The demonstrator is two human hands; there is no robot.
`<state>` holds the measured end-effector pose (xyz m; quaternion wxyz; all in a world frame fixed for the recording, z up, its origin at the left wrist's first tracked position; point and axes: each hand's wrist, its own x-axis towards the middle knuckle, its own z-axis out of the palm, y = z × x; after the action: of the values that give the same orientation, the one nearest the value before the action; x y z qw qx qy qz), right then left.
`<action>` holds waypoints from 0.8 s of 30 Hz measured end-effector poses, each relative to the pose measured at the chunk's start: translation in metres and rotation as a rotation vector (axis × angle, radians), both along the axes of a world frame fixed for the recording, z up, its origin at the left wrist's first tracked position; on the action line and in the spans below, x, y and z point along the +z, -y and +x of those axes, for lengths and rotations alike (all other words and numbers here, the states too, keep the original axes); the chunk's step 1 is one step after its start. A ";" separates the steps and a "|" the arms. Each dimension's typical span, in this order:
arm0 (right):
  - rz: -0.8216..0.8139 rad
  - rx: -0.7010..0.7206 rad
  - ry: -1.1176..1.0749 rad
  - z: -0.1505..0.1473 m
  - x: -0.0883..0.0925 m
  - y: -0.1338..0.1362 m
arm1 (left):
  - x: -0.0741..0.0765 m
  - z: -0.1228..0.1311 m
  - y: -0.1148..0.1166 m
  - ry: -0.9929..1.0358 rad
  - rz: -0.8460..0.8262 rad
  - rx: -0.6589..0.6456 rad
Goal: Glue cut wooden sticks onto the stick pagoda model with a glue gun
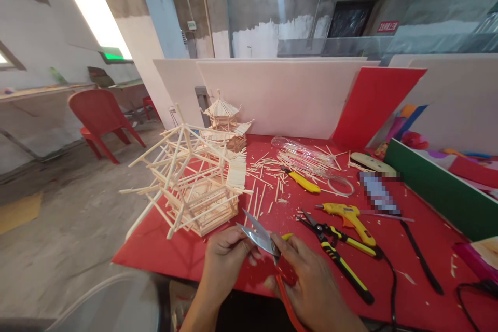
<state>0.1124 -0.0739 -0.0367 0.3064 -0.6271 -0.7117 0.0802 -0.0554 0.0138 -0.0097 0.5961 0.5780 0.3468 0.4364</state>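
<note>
My right hand (311, 280) is closed around a pair of small red-handled snips (259, 234), blades open and pointing up-left. My left hand (227, 262) is pinched close under the blades; what its fingers hold is too small to make out. Just beyond both hands a tilted stick-built pavilion frame (190, 181) rests on the red table (412, 290). A smaller finished stick pavilion (225, 122) stands behind it.
Loose cut sticks (268, 171) lie scattered mid-table. To the right lie yellow-black pliers (338, 251), a yellow glue gun (350, 218) with black cable, a yellow-handled knife (301, 180) and a clear plastic sleeve (299, 153). White and red boards (295, 96) wall the back; a red chair (99, 114) stands left.
</note>
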 end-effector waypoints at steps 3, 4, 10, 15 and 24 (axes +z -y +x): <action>-0.005 0.009 -0.019 0.000 0.000 0.001 | 0.001 -0.001 0.000 -0.023 -0.026 -0.013; -0.007 0.008 -0.022 0.000 -0.002 0.002 | 0.002 0.000 0.001 -0.030 -0.031 -0.019; -0.018 -0.026 -0.048 0.002 -0.019 0.006 | 0.003 0.003 0.003 -0.091 -0.051 -0.051; 0.017 -0.002 -0.105 0.009 -0.037 0.014 | -0.006 0.011 0.004 -0.112 -0.116 -0.086; -0.055 -0.020 -0.270 0.019 -0.043 0.024 | -0.020 0.030 0.004 -0.120 -0.234 -0.144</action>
<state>0.1312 -0.0984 -0.0800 0.3831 -0.6259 -0.6550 0.1801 -0.0250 0.0103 -0.0302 0.6673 0.5528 0.3881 0.3139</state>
